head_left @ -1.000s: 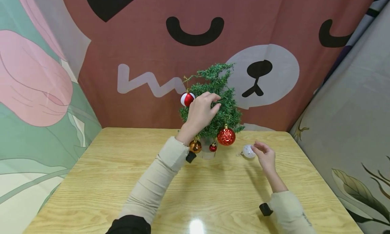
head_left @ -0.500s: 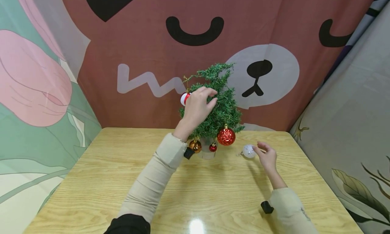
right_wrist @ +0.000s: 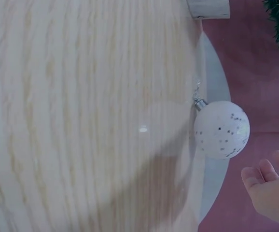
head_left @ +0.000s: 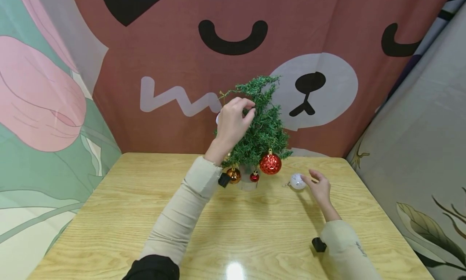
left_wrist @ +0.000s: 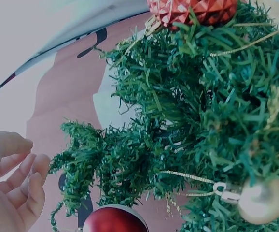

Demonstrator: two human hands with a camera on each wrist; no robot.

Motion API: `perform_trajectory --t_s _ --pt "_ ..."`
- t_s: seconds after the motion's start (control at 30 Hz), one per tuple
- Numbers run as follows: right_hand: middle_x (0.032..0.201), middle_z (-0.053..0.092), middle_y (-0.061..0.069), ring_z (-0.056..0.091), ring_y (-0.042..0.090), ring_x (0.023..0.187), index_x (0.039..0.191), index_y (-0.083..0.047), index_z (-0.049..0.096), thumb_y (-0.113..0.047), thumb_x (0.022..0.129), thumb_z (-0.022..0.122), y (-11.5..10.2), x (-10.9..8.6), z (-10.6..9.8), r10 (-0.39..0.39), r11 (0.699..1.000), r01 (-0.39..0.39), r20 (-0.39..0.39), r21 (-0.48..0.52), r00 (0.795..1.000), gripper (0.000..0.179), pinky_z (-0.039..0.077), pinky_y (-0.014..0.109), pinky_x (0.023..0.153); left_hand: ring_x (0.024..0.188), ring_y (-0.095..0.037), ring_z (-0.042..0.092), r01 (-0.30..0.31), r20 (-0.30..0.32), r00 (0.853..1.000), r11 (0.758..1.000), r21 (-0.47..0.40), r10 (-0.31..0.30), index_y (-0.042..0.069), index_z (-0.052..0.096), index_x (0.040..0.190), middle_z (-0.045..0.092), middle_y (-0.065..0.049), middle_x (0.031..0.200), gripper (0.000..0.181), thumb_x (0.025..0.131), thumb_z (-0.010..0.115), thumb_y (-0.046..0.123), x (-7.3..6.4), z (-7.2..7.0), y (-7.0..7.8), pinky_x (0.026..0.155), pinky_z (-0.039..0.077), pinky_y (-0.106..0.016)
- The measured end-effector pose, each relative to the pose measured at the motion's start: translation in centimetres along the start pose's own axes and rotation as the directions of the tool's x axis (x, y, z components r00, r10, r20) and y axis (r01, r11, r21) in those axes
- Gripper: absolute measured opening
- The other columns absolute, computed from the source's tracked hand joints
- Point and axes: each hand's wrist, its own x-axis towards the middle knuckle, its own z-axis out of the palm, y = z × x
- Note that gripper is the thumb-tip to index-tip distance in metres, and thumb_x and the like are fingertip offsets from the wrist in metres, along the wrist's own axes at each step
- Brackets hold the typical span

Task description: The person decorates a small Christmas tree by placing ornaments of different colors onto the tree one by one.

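A small green artificial Christmas tree (head_left: 269,128) stands at the back of the table. My left hand (head_left: 232,120) is in front of its upper left side, fingers loosely bent with nothing between them. It covers most of a red-and-white bauble, whose red part (left_wrist: 115,221) shows in the left wrist view. A white speckled bauble (head_left: 297,181) lies on the table right of the tree. My right hand (head_left: 319,187) hovers just beside it, fingers relaxed; the right wrist view shows a gap between the hand (right_wrist: 274,191) and that bauble.
A large red bauble (head_left: 270,164), a small red one (head_left: 254,176) and an amber one (head_left: 234,175) hang low on the tree. A pale gold bauble (left_wrist: 265,199) shows in the left wrist view. Printed cloth (head_left: 164,130) hangs behind the wooden table (head_left: 120,215).
My left hand has moved up and to the left, passing over the red-and-white bauble and hiding it. The right hand has shifted slightly rightward; the white bauble stays put.
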Motion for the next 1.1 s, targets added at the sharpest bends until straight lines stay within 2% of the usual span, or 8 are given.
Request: perform_trajectory --t_s 0.1,0.33,0.67,0.9,1.1 --pt "0.123 0.045 0.028 0.041 0.036 0.115 0.120 0.011 0.047 -0.010 0.084 0.063 0.4 0.1 0.0 -0.006 1.000 0.006 0.011 -0.014 1.000 0.045 0.038 0.042 0.091 0.054 -0.012 0.050 0.031 -0.014 0.999 1.000 0.002 -0.031 0.005 0.068 0.093 0.063 -0.004 0.088 0.012 0.084 0.061 0.011 0.1 -0.2 -0.2 0.047 0.039 -0.024" --pt "0.125 0.041 0.030 0.037 0.039 0.116 0.123 0.013 0.042 -0.010 0.084 0.063 1.0 0.3 -0.1 -0.011 0.999 0.013 0.044 -0.044 0.999 0.050 0.035 0.045 0.093 0.057 -0.014 0.052 0.064 -0.041 0.997 0.998 -0.025 -0.065 0.003 0.066 0.098 0.062 -0.006 0.089 0.017 0.084 0.061 0.011 0.7 -0.4 -0.4 0.051 0.041 -0.025" --pt "0.130 0.035 0.030 0.033 0.041 0.118 0.130 0.012 0.033 -0.018 0.085 0.062 1.7 0.9 -0.1 0.018 0.992 -0.004 0.109 -0.125 0.994 0.061 0.033 0.047 0.094 0.065 -0.016 0.054 0.159 0.020 0.987 0.987 0.010 -0.159 0.004 0.061 0.110 0.062 -0.007 0.094 0.028 0.085 0.062 0.016 1.7 -0.4 -0.4 0.057 0.043 -0.027" --pt "0.129 0.033 0.034 0.034 0.044 0.116 0.133 0.010 0.029 -0.020 0.085 0.062 1.9 1.2 0.0 0.044 0.989 -0.027 0.119 -0.146 0.992 0.066 0.034 0.049 0.093 0.077 -0.017 0.057 0.175 0.059 0.982 0.984 0.034 -0.177 0.005 0.060 0.112 0.061 -0.007 0.095 0.030 0.085 0.062 0.017 1.9 -0.1 -0.3 0.061 0.045 -0.027" --pt "0.131 0.029 0.035 0.033 0.046 0.117 0.136 0.010 0.023 -0.020 0.085 0.062 2.1 1.3 0.1 0.080 0.992 -0.064 0.149 -0.107 0.986 0.071 0.033 0.049 0.094 0.077 -0.018 0.057 0.186 0.062 0.980 0.981 0.048 -0.188 0.006 0.059 0.113 0.062 -0.007 0.095 0.031 0.084 0.063 0.018 1.9 0.1 -0.5 0.060 0.045 -0.028"
